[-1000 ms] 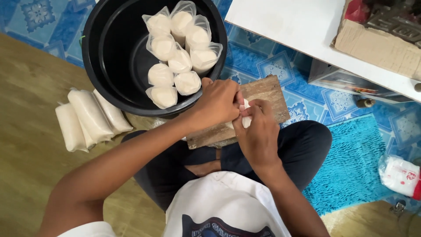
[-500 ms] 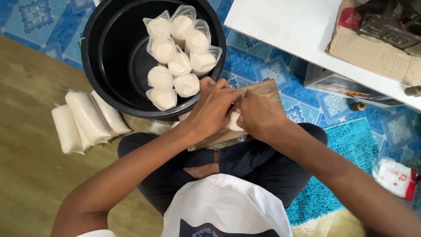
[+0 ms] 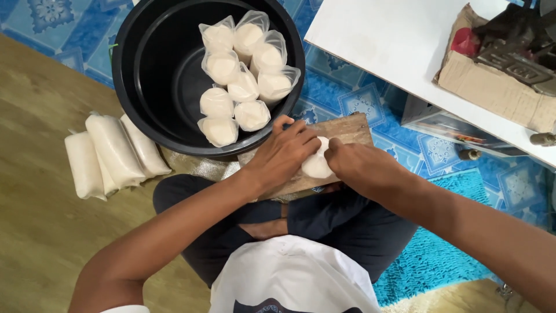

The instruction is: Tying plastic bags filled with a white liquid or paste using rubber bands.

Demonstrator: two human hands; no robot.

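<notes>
My left hand (image 3: 282,155) and my right hand (image 3: 354,163) both grip one small clear bag of white filling (image 3: 317,163), pressed between them over a wooden board (image 3: 353,130) that rests on my crossed legs. Just beyond the board stands a big black tub (image 3: 147,87) holding several tied bags of the same white filling (image 3: 234,75), clustered against its right wall.
Three long white filled bags (image 3: 110,153) lie on the wooden floor left of the tub. A white table (image 3: 405,40) with an open cardboard box (image 3: 495,72) stands at the upper right. A blue patterned mat (image 3: 428,153) and a turquoise rug (image 3: 446,261) lie to the right.
The hands and the bag came down from just above the board onto it. The right arm has swung in from the lower right. The view has shifted slightly.
</notes>
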